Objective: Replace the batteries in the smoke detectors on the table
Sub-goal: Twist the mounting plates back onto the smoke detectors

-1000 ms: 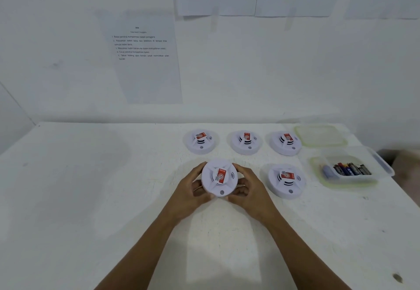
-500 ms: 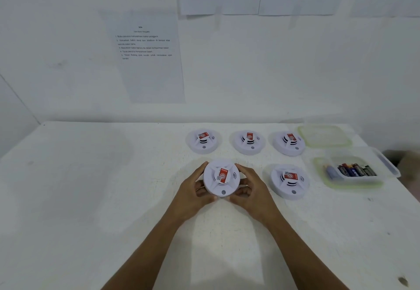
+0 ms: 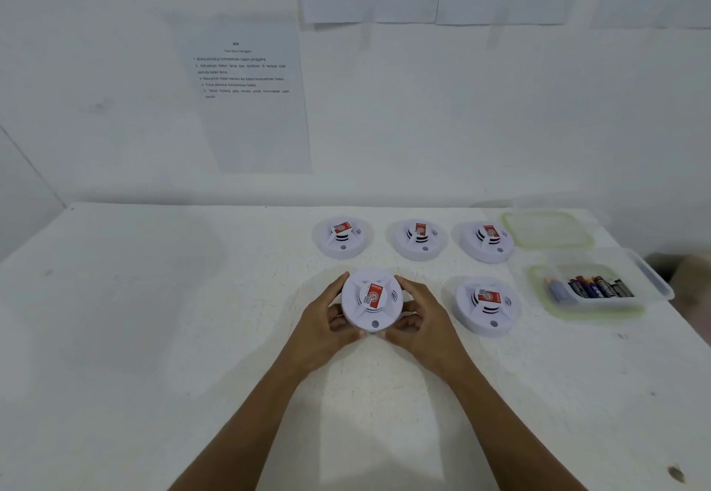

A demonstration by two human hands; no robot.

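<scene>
Gripping the smoke detector (image 3: pixel 371 300) at the centre of the frame, my left hand (image 3: pixel 327 321) curls round its left rim and my right hand (image 3: pixel 423 321) round its right rim, fingers bent against the edge. Whether it touches the white desk (image 3: pixel 154 336) I cannot tell. Just right of it lies a second detector (image 3: pixel 486 306). Further right, a clear tub (image 3: pixel 654 290) holds loose batteries (image 3: pixel 592 286). Beyond, three more detectors (image 3: pixel 419 239) stand in a row, with a greenish lid (image 3: pixel 546 229) at its right end. Printed sheets (image 3: pixel 246 98) hang on the wall above.
</scene>
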